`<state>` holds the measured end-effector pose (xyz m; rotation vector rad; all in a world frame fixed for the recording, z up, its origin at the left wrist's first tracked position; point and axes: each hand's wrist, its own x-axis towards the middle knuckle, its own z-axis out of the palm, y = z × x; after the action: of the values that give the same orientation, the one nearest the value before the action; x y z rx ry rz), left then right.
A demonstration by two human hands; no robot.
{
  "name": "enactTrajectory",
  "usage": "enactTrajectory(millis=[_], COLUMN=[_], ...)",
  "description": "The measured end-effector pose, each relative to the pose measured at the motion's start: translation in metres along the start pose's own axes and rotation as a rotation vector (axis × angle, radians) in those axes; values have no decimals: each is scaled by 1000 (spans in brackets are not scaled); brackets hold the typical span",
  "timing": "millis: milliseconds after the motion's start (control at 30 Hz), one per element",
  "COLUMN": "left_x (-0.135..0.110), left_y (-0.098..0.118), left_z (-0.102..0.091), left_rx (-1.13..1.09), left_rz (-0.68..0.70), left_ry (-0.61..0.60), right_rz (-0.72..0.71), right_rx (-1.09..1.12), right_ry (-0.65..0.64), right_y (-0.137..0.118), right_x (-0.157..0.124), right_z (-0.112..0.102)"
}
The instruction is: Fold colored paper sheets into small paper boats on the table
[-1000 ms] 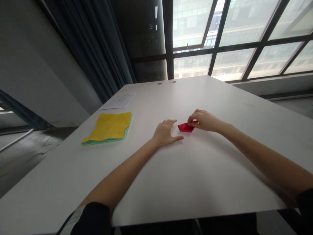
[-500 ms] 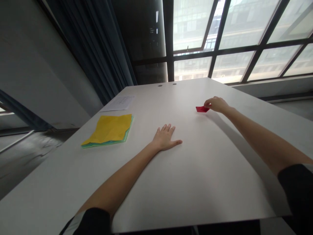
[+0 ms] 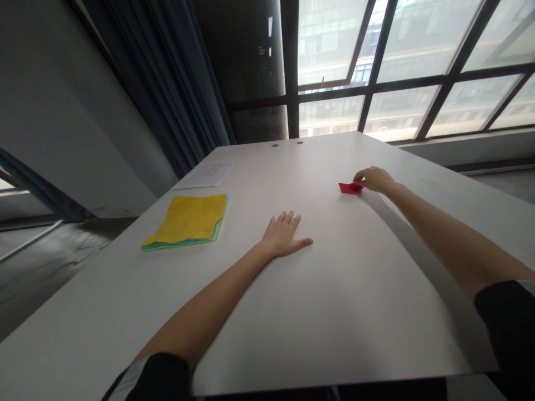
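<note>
White tabletop: red paper boat, far end pinched by right hand; left hand splayed.

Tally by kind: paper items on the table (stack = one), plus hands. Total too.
Red folded paper: 1
Paper stack, yellow on top: 1
White printed sheet: 1
Left hand and right hand: 2
Total: 5

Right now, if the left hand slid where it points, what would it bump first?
The way from the left hand looks free to the far edge of the white table; the red paper boat seems right of that line, though depth is unclear.
</note>
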<state>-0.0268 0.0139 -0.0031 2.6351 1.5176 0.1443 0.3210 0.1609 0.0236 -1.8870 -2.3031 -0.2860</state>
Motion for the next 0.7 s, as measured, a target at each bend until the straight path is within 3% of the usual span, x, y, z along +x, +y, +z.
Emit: enactTrajectory(millis=[700], left_x=[1], left_y=[-1], left_z=[0], left_rx=[1], left_rz=[0], left_ry=[-1], right_rz=[9], right_rx=[84], right_ry=[26], right_y=[-3], right_x=[-3], right_z=[-8])
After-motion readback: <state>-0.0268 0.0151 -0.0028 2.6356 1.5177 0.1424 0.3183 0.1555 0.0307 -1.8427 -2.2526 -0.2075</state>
